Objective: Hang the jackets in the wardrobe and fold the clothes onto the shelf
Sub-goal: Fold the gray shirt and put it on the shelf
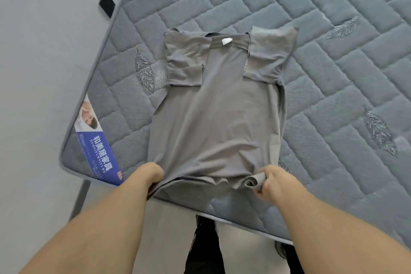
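Both hands pinch the near hem of a plain grey, soft-knit T-shirt: the left hand has its fingers curled under the hem's left corner, and the right hand bunches a small roll of the hem at the right corner between thumb and fingers. Between the two grips the hem is raised slightly off the surface and ripples.

That shirt lies collar-far on a grey quilted mattress with a brick-pattern stitch and embroidered leaf motifs. Its two short sleeves are already turned inward over the body, the left one lying flat, the right one a little crumpled with a seam edge showing. A small white label shows at the neckline. The side edges run roughly straight toward the near hem, so the lengthwise folds look done.

To my eye the shirt is midway through folding: what remains is to carry the hem toward the collar, perhaps fold once more, and then take the bundle to the shelf. Neither wardrobe, shelf, jackets nor other clothes appear in view, so how much of the wider job is finished cannot be told.

At the mattress's near-left corner lies a blue printed brand banner with white characters. A black strap tab sticks out at the far-left edge, against the pale grey floor.
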